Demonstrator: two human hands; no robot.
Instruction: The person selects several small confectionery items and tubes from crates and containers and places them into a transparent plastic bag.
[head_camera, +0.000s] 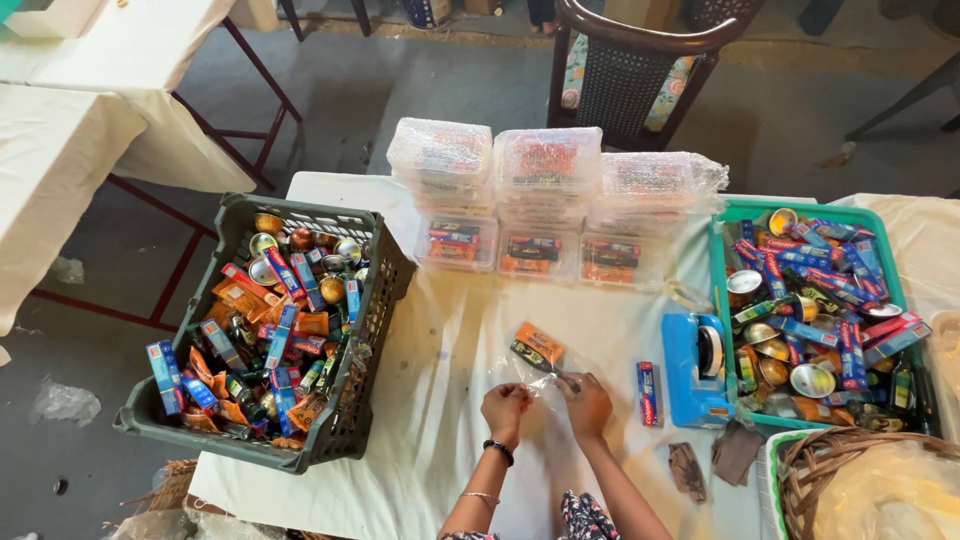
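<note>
My left hand (505, 407) and my right hand (588, 402) meet over the white cloth of the table (450, 330), both pinching the near edge of a clear plastic bag (545, 372). Inside the bag lie an orange packet (541, 342) and a small dark item beside it. A small blue and red box (647, 393) lies flat just right of my right hand. A bracelet and a dark band sit on my left wrist.
A dark green crate (372, 330) at the left and a teal crate (722, 290) at the right hold several boxes, packets and small metal bowls. A blue tape dispenser (693, 368) stands by the teal crate. Stacked clear filled boxes (545, 200) line the far edge. A wicker basket (800, 470) sits bottom right, a chair (630, 70) beyond.
</note>
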